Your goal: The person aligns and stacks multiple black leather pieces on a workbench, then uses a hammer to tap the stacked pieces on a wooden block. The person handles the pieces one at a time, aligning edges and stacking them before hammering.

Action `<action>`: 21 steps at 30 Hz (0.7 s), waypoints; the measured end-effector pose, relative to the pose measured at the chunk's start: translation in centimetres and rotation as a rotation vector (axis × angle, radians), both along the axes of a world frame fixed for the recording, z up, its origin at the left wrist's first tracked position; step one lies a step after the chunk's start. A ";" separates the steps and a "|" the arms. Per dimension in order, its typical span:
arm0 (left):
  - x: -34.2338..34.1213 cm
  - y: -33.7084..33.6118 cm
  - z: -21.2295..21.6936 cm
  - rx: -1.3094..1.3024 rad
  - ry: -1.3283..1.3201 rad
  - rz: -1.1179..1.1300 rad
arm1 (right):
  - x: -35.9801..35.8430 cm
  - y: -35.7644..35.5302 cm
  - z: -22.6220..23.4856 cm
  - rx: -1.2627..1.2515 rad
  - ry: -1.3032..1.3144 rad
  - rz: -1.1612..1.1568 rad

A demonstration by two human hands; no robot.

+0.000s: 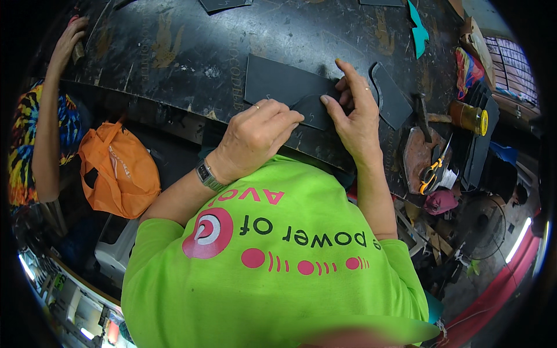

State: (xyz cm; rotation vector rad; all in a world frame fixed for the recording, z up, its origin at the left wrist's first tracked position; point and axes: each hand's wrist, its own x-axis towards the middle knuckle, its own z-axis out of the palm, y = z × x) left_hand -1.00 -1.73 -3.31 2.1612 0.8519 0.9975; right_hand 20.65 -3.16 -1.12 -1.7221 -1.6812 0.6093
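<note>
A flat dark grey sheet with straight edges lies near the table's front edge. Over its near right part is a smaller dark piece with a curved edge. My left hand, with a watch at the wrist, is closed, fingertips pressed together at that piece's left end. What they pinch, if anything, is hidden. My right hand is open, index finger raised and thumb tip at the piece's upper right edge. Just right of it lies another dark piece with a wavy edge.
The black worktable carries a teal cut piece, a hammer, orange-handled scissors and a yellow-lidded jar at the right. Left are an orange bag and another person's arm.
</note>
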 end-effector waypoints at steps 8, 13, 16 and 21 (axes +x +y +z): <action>-0.2 0.4 0.7 -0.181 0.009 0.013 | -1.7 -0.8 -1.4 0.191 0.042 0.184; -0.3 0.5 1.8 -0.398 -0.043 0.011 | -1.5 -1.4 -1.3 0.074 0.195 0.270; -1.5 0.9 2.4 -0.347 0.064 0.014 | -1.5 -1.4 -1.3 0.084 0.138 0.274; -3.3 1.8 2.4 -0.177 0.248 0.065 | -1.6 -1.8 -1.4 0.116 0.064 0.271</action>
